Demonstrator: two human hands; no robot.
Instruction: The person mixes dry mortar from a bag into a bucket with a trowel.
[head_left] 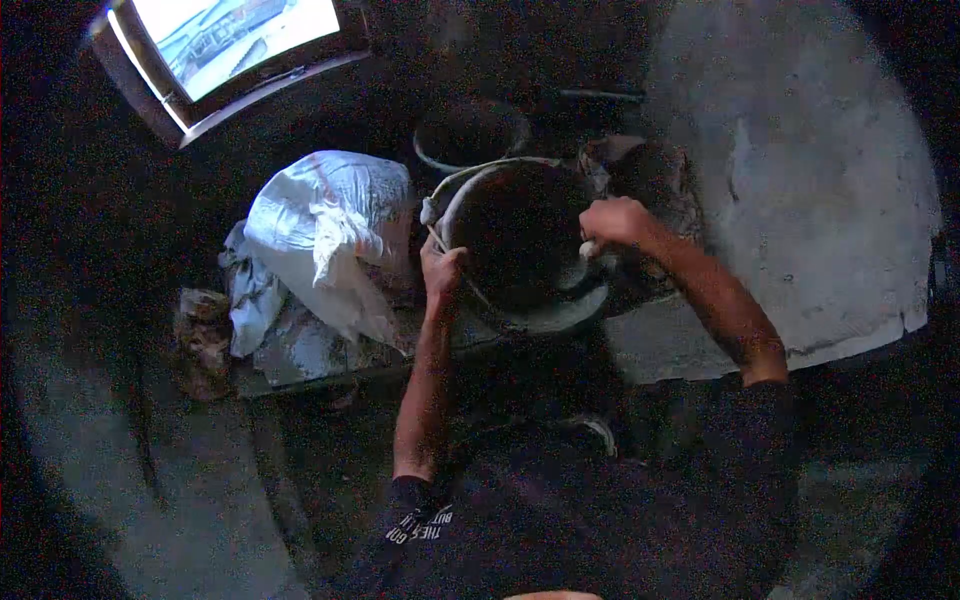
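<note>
A round, dark-bottomed vessel point(572, 318) with a pale rim lies in front of me on the worktop. At its left edge my left hand point(443, 268) is closed round a thin rod or handle point(437, 238), which runs up to a small pale knob. My right hand point(612, 222) is a fist at the vessel's right side, closed on a tool with a rounded pale end point(588, 249) showing under the fingers. The rest of that tool is hidden. The inside of the vessel is too dark to make out.
A tied white sack point(330, 215) stands left of the vessel, with crumpled bags point(203, 335) beyond it. Another round rim point(470, 165) shows behind. A dark crumpled bag point(665, 185) sits at the right, next to a grey slab point(800, 220). A bright window point(240, 45) is at upper left.
</note>
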